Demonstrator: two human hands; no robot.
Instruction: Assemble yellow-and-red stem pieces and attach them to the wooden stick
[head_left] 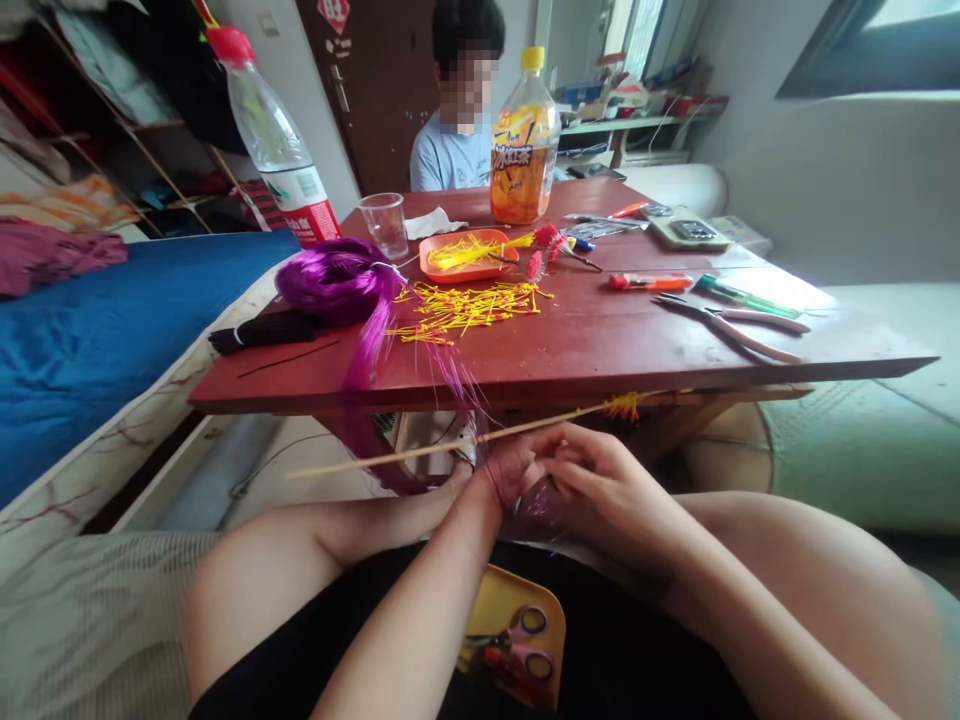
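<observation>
My left hand [516, 468] is closed above my lap, its fingers turned away and mostly hidden. Against it, my right hand [596, 465] has its fingers curled in a pinch; what lies between them is too small to tell. Shiny purple threads [536, 503] show just below both hands. A long thin wooden stick [405, 455] crosses just beyond the hands, with yellow stamens [622, 405] clustered near its right part. Whether a hand grips the stick, I cannot tell. On my lap, a yellow tray [556, 610] holds scissors [529, 640] with pink handles.
The red table [577, 345] bears a purple thread bundle [330, 280], loose yellow stamens [480, 308], an orange dish [439, 272], pliers [731, 325], an orange cutter [649, 282], a plastic cup [384, 225] and a tea bottle [523, 150]. A person [450, 150] sits opposite.
</observation>
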